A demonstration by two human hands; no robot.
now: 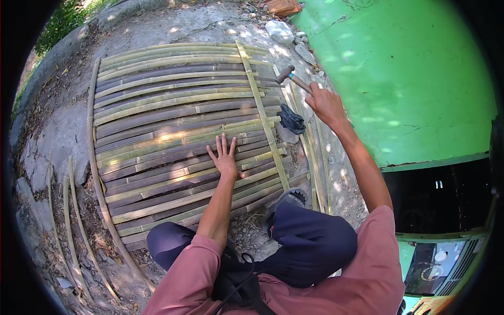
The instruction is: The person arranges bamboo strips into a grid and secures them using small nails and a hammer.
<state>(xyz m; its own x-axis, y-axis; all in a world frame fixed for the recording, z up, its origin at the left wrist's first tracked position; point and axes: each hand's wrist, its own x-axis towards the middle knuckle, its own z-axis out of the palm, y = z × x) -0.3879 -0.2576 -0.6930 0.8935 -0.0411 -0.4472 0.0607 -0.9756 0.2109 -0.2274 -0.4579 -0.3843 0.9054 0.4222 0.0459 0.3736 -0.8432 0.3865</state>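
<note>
A panel of split bamboo slats [173,126], some green-yellow and some dark, lies on the ground before me. My left hand [226,159] rests on its middle with the fingers spread. My right hand [325,103] is raised beyond the panel's right side, wrapped round the handle of a hammer [296,79]. The hammer's head points to the left, over the far right of the panel and apart from it. A long bamboo strip [261,111] runs across the slat ends on the right, and another bamboo pole [91,126] runs along the left ends.
A crumpled black plastic bag [292,119] lies at the panel's right edge, near loose bamboo strips [314,163]. More strips [79,226] lie at the left. A bright green wall [399,79] stands on the right, with white rocks [279,32] at its foot.
</note>
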